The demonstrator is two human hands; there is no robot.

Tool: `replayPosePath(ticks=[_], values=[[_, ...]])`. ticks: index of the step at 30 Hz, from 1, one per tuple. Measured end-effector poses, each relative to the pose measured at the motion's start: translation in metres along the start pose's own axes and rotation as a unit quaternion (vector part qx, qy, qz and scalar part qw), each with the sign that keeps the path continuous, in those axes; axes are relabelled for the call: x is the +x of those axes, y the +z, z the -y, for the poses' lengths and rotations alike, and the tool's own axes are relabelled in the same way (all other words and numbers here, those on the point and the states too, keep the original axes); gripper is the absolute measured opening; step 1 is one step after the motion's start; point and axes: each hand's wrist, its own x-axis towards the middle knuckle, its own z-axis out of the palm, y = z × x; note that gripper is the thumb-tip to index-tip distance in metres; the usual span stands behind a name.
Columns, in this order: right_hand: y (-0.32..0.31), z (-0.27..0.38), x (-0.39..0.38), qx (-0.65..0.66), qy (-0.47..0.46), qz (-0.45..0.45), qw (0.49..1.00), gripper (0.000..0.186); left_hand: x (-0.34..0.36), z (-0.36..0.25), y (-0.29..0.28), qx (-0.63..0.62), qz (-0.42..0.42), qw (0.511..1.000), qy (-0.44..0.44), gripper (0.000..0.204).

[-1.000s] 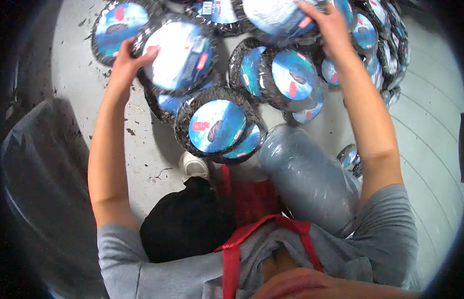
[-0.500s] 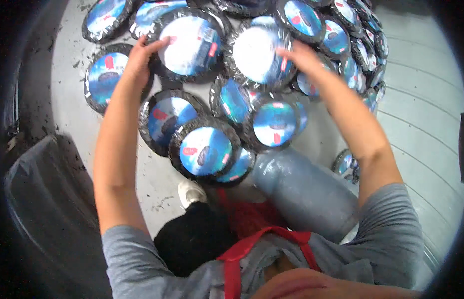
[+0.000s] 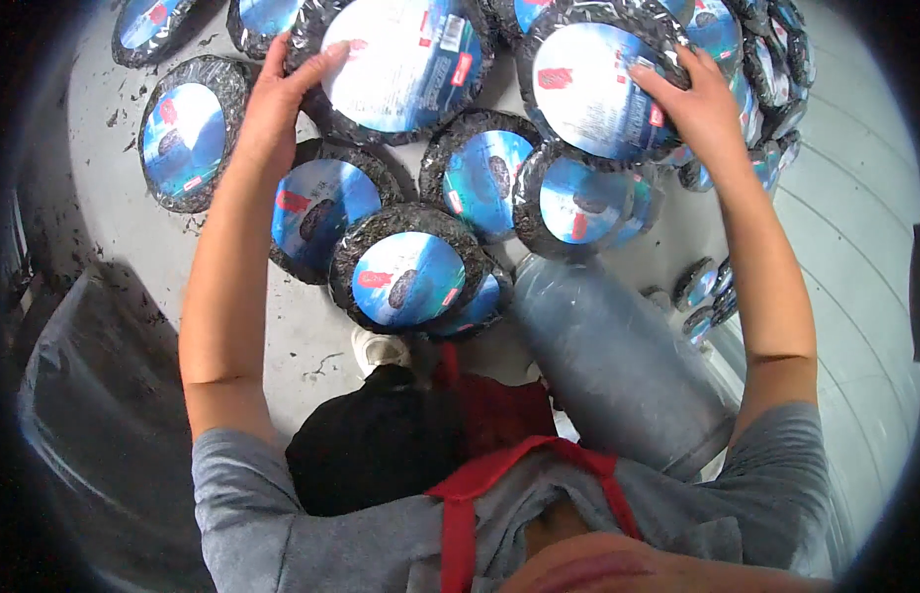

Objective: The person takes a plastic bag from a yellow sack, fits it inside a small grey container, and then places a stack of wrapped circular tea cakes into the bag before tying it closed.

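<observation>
My left hand [image 3: 286,94] grips the left edge of a round pack [image 3: 395,64], thumb over its face and fingers on the rim. Clear film wraps the pack's dark, shredded-looking filling, which resembles dried seaweed, under a big white-and-blue round label. My right hand [image 3: 692,94] is closed on the right edge of a similar pack [image 3: 593,94], thumb on the label. Both packs are raised and tilted, label side up. Below them lie more round packs, among them a front pack [image 3: 408,272], a pack at its left [image 3: 326,203] and one behind it [image 3: 484,173].
A grey, rounded plastic-looking cylinder [image 3: 618,366] lies slanted at my front right. Dark film or sheeting [image 3: 94,415] is at the left. Another pack [image 3: 183,143] rests on the light, scrap-strewn surface at left. Several packs pile up at the far right beside a ribbed pale surface [image 3: 845,247].
My right hand has moved right with its pack, widening the gap between the two held packs. Both held packs look larger and higher in view. The whole view has shifted slightly.
</observation>
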Motion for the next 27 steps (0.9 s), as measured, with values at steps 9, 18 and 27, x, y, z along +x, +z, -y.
replayPosePath(ticks=[9, 18, 27], values=[[0.035, -0.082, 0.050, 0.598, 0.363, 0.242, 0.672, 0.045, -0.084, -0.001, 0.006, -0.205, -0.034, 0.977, -0.049, 0.075], [0.133, -0.026, 0.098, 0.660, 0.309, 0.018, 0.685, 0.040, -0.105, 0.032, -0.046, -0.171, -0.008, 0.970, -0.171, 0.087], [0.110, -0.018, 0.117, 0.621, 0.238, -0.013, 0.747, 0.051, -0.119, 0.024, -0.037, -0.031, 0.002, 0.992, -0.122, 0.092]])
